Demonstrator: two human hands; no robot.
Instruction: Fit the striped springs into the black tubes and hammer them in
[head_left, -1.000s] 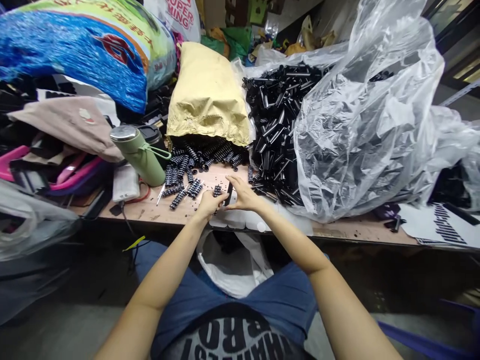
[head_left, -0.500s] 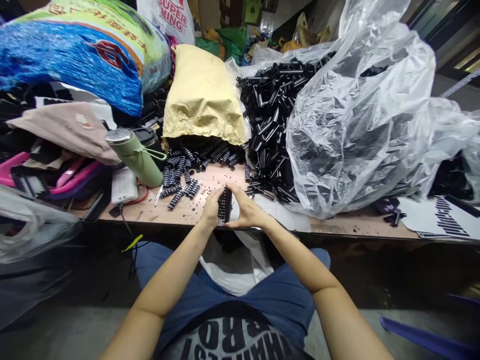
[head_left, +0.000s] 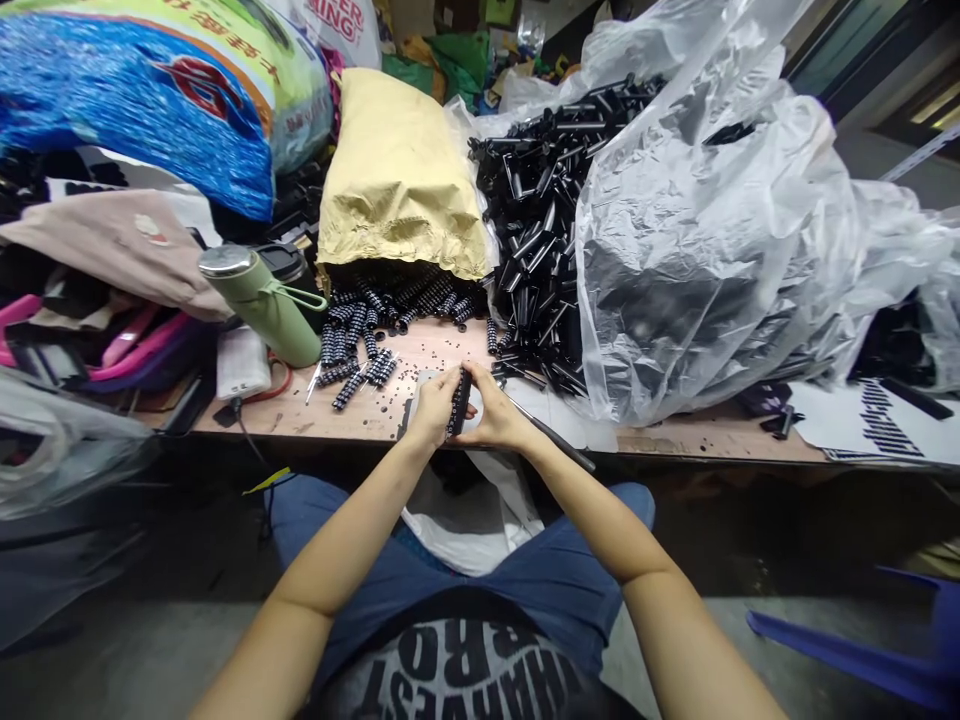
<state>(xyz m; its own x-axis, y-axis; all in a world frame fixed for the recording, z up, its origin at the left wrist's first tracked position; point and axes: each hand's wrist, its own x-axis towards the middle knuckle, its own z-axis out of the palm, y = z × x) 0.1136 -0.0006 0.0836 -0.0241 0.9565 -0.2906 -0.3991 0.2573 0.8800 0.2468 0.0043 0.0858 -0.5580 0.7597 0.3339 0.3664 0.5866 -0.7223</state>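
Close to the table's front edge, my left hand (head_left: 433,408) and my right hand (head_left: 496,412) close from both sides around a narrow black piece with rows of small pale marks (head_left: 458,404). It stands on end between my fingers and thumbs, and my fingers hide part of it. A flat pale grey object (head_left: 474,398) shows partly behind my hands. To the right, a long thin dark rod (head_left: 556,440) slants over white sheets (head_left: 600,436) at the edge. Left of my hands lie several black ridged cylinders with pale marks (head_left: 349,388), some with thin pins sticking out.
A yellow bag (head_left: 405,170) stands behind more ridged cylinders. Black tubes (head_left: 536,240) are heaped beside a large clear plastic bag (head_left: 712,260). On the left are a green flask (head_left: 262,305), a white power bank (head_left: 243,362) and a pink basket (head_left: 142,345). Tiny black bits (head_left: 420,362) dot the table.
The black piece has turned, showing a narrower side, and my right fingers have closed in on it. The long dark rod and the pale grey object now show. The whole view has shifted slightly.
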